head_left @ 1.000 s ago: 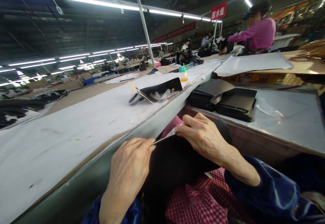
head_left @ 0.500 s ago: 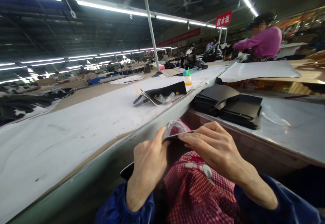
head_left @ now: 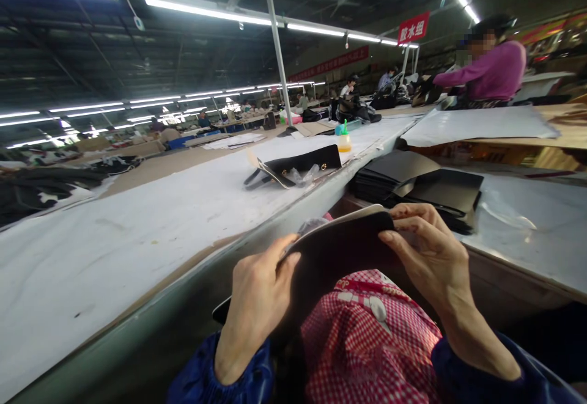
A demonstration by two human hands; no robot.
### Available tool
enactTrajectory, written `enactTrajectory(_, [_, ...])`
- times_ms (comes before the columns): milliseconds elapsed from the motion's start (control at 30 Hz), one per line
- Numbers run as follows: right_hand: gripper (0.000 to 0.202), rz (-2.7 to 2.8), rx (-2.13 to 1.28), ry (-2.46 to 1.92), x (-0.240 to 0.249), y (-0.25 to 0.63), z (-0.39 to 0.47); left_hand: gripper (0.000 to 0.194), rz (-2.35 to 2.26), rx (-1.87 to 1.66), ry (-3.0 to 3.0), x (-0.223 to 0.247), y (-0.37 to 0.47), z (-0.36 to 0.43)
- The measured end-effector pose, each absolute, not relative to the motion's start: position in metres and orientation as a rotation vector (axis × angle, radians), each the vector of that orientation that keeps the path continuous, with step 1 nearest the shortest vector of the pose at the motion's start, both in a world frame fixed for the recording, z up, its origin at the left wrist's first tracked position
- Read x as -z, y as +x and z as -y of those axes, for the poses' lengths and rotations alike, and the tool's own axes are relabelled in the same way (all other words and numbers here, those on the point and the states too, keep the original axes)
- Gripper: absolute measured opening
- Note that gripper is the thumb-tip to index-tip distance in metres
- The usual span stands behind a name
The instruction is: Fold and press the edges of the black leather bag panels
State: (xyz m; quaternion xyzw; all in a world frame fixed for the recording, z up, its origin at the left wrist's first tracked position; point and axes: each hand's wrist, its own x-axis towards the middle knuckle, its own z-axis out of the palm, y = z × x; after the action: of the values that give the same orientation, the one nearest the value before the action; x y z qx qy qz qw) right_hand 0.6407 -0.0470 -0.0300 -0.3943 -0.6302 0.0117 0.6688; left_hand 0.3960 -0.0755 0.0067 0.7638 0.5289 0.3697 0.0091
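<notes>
The black panel stood between both hands: the left hand gripped its near edge, the right hand pinched its far corner.

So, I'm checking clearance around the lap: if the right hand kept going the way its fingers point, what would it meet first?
The right hand points left along the black panel it grips; beyond that, probably the left hand, though depth is unclear.

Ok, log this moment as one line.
left hand: grips black leather panel | right hand: pinches panel's far edge | panel: over red checked apron | stacked black pieces: untouched
</notes>
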Motion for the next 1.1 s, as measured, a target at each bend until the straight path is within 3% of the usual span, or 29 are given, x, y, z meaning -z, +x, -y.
enactTrajectory(233, [0.027,1.238,-0.546,-0.804,0.03,0.651,0.041,0.028,-1.249,-1.131,2.313,-0.008,0.393,0.086])
enactTrajectory(667, [0.029,1.154,-0.605,-0.782,0.024,0.654,0.044,0.027,-1.045,-1.038,2.272,-0.012,0.396,0.081])
enactTrajectory(1100, [0.024,1.144,-0.526,-0.866,0.019,0.65,0.062,0.024,-1.365,-1.116,2.613,-0.013,0.425,0.075])
